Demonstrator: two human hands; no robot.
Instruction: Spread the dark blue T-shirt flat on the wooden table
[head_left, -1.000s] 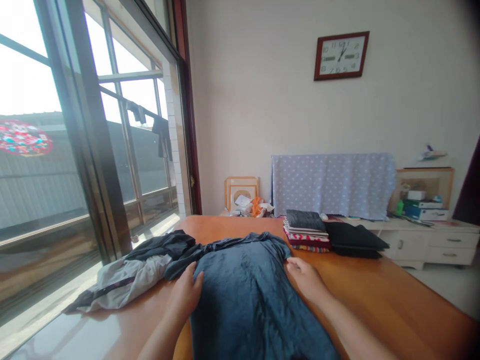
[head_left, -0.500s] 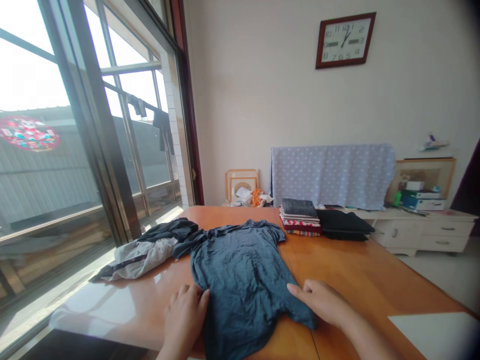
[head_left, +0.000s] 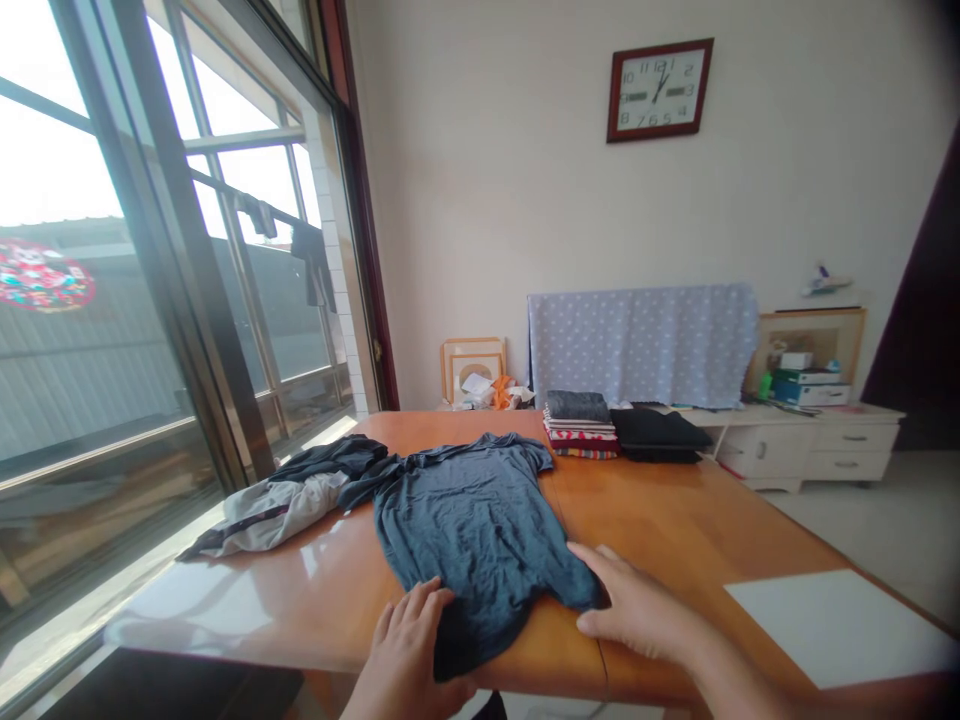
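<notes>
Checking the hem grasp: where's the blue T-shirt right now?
Head view, centre: the blue T-shirt lies flat on the wooden table, the left hand and right hand at its near hem, crumpled clothes to its left.

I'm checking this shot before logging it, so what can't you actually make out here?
- Left hand: wrist cut off by the head view's bottom edge.
- Blue t-shirt: its left sleeve is bunched against the grey garment.
- Folded stack: layers too small to tell apart.

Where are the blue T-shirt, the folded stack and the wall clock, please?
blue T-shirt (head_left: 472,510): head view, middle of the chest, spread flat on the table.
folded stack (head_left: 579,424): head view, striped side edges of the pile.
wall clock (head_left: 659,89): head view, centre of the white face.
</notes>
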